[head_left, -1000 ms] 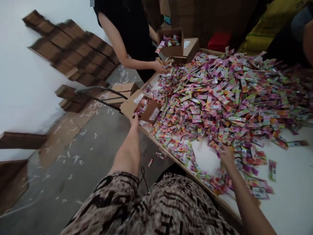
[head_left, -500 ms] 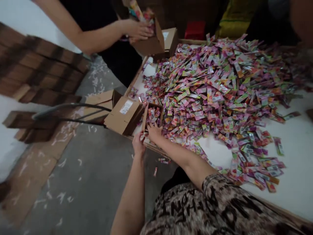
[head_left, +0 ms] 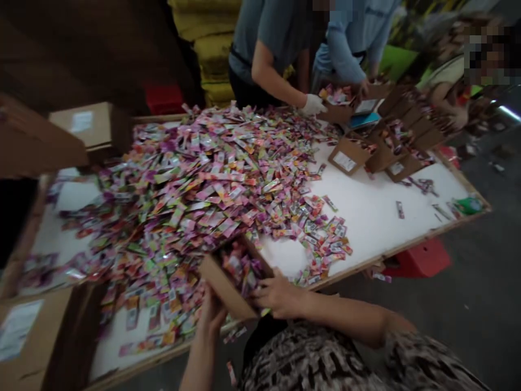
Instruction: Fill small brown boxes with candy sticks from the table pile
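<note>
A small open cardboard box (head_left: pixel 223 288) filled with colourful candy sachets (head_left: pixel 241 267) is tilted at the front edge of the table. My left hand (head_left: pixel 212 310) grips its left side, the fingers partly hidden behind the cardboard. On the right side, my right hand (head_left: pixel 280 296) holds the box by its rim, fingertips reaching over the edge by the sachets. Just beyond the box lies a large heap of the same pink, purple and green sachets (head_left: pixel 195 184).
Closed cartons stand at near left (head_left: pixel 24 331) and far left (head_left: pixel 91 125). Across the white table (head_left: pixel 366 212), a co-worker's gloved hand (head_left: pixel 313 104) is beside filled boxes (head_left: pixel 348 155). A red stool (head_left: pixel 423 258) sits below the edge.
The view has swung right. The small box has left its place beside the closed carton and moved right along the table edge, now held and tilted between both hands.
</note>
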The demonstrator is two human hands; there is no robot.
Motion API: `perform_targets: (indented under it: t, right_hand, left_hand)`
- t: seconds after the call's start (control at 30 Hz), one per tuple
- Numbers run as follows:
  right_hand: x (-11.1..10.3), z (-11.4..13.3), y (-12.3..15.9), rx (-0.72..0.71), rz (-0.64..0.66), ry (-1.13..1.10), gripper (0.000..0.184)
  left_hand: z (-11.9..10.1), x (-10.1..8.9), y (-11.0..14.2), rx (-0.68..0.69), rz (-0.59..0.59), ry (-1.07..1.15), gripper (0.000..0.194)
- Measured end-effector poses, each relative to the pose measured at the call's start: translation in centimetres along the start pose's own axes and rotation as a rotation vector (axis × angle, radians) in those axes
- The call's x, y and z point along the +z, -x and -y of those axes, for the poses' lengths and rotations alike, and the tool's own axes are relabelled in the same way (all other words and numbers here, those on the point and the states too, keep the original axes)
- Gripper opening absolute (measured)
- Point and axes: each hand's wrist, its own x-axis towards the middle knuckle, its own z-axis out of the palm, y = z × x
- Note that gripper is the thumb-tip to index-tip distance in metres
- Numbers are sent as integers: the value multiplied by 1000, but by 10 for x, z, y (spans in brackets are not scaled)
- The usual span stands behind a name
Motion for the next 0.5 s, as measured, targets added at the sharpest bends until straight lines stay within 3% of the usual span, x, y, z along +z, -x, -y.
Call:
perform_targets:
  t: [0.17,0.23,0.27,0.33,0.37,0.43,0.5]
  right_hand:
    - [-58,-70,198,483,-219,19,23]
    - [-70,-102,273,682,-314,63,24]
    - [-74,-119,307,781,-344,91,25]
    - [-80,-159,365,970,-347,144,27]
    - [-82,-182,387,1054,-321,173,27]
    - [-88,-234,418,1193,-243,236,24]
    - [-101,-295,426,1236,-155,283,19]
  left_hand:
    - [145,241,-17,-224,579,-285,56]
    - [206,322,-25,-284,778,-483,69]
    - [235,354,-29,-249,874,-599,72]
    - [284,395,-38,-105,966,-948,73]
    - [304,403,-43,-32,986,-1134,70]
    - [328,396,-52,46,992,-1408,55]
    - [331,368,-57,50,986,-1484,37]
